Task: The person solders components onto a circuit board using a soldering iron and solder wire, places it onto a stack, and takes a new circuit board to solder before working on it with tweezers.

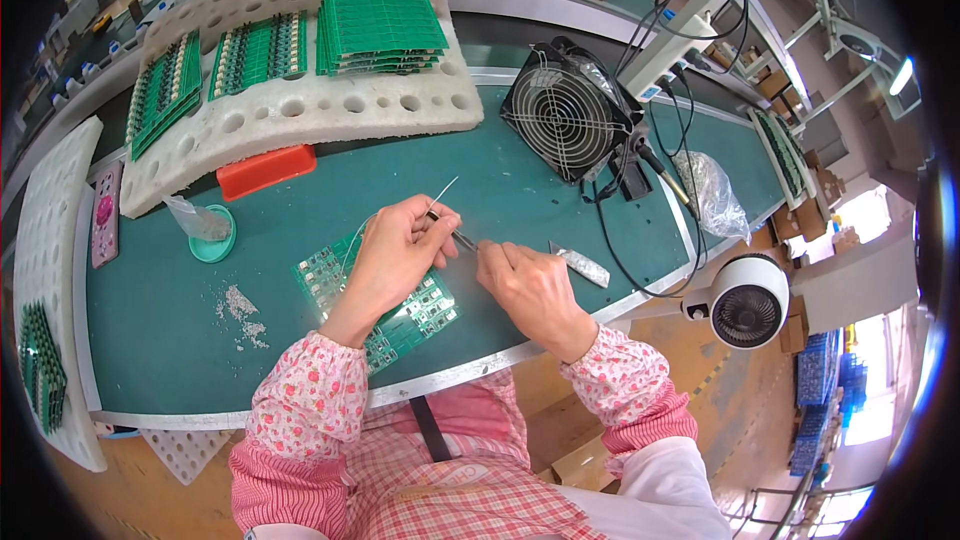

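Over a green circuit board panel (428, 312) with many small parts, my left hand (395, 250) is closed in a pinch. Between its fingertips sits a small dark piece, and a thin pale wire (446, 188) sticks up past them. My right hand (530, 285), just right of the panel, grips a slim metal tool (463, 239) that reaches to the left fingertips. Whether the tool is tweezers I cannot tell. Part of the panel is hidden under my left hand and wrist. Right of my right hand lies a utility knife (583, 266) with a pale handle.
White foam racks (325, 112) hold stacked green boards (380, 25) at the back left. Small white bits (240, 310) lie beside a turquoise round dish (212, 240). A red tray (265, 172) sits by the rack. A black fan (565, 110), soldering iron (665, 175) and cables stand back right.
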`<state>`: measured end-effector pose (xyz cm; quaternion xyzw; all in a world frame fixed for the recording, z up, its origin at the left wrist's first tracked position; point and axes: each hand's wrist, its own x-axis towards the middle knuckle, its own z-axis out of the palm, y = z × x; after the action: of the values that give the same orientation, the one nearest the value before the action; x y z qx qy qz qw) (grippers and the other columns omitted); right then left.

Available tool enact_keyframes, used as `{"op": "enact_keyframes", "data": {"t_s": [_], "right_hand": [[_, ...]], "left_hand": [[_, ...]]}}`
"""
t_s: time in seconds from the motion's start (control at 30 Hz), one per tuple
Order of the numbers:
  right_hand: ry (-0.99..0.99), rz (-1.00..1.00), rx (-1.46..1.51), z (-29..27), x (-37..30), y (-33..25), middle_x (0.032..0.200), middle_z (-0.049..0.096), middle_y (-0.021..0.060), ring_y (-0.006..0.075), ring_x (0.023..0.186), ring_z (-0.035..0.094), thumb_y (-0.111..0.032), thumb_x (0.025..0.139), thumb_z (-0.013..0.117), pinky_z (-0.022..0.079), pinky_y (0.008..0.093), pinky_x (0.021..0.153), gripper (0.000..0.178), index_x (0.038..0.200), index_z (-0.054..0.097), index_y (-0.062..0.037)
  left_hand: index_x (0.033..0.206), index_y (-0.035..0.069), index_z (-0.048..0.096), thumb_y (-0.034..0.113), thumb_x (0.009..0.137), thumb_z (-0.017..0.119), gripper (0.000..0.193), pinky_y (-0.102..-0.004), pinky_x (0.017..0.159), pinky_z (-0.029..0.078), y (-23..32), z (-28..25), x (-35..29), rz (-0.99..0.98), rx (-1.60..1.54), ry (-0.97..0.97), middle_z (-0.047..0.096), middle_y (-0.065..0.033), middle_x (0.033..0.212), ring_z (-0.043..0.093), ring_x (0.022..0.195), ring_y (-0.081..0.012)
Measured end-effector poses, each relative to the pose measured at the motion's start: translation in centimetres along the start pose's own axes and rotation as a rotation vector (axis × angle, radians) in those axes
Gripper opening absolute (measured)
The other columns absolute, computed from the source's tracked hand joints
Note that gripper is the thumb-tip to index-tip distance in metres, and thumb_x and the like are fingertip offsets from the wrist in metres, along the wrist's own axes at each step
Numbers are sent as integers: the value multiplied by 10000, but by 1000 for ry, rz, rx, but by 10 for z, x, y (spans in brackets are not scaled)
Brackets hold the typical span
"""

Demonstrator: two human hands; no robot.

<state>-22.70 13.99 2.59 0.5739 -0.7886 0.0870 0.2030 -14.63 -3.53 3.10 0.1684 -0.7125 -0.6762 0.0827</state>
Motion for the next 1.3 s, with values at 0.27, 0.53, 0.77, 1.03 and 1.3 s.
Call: {"op": "enact_keyframes", "data": {"t_s": [0.27,0.53,0.77,1.03,1.3], "right_hand": [[87,50,137,4,-3,3,679,586,54,208,592,625,-94,829,694,485,341,514,115,874,596,-54],[-18,269,588,2,0,21,764,679,127,296,659,669,-99,839,700,523,374,589,128,947,678,-33],[-30,200,636,-5,-1,23,792,683,122,301,686,673,-101,861,686,528,366,612,139,980,670,-29],[61,140,465,-15,-13,8,747,642,95,273,648,650,-73,864,682,518,341,592,118,964,635,-32],[-51,398,892,-27,-14,8,811,686,137,274,684,676,-104,911,677,523,337,610,117,965,687,-1]], "left_hand": [[968,-28,603,129,941,662,170,-246,576,488,-1,10,-2,43,126,16,674,-56,730,619,622,-87],[968,-12,604,105,923,667,141,-244,587,486,2,5,-4,121,161,-36,668,-48,760,616,645,-79],[981,-4,619,93,910,689,140,-228,570,450,-4,3,-4,211,129,7,603,12,715,530,613,-47],[955,-10,626,132,910,719,176,-231,644,507,7,4,-11,132,142,-97,680,-36,799,639,714,-77],[947,-15,617,119,931,696,157,-254,710,537,6,-4,-9,118,71,-229,684,-50,844,672,785,-115]]}}
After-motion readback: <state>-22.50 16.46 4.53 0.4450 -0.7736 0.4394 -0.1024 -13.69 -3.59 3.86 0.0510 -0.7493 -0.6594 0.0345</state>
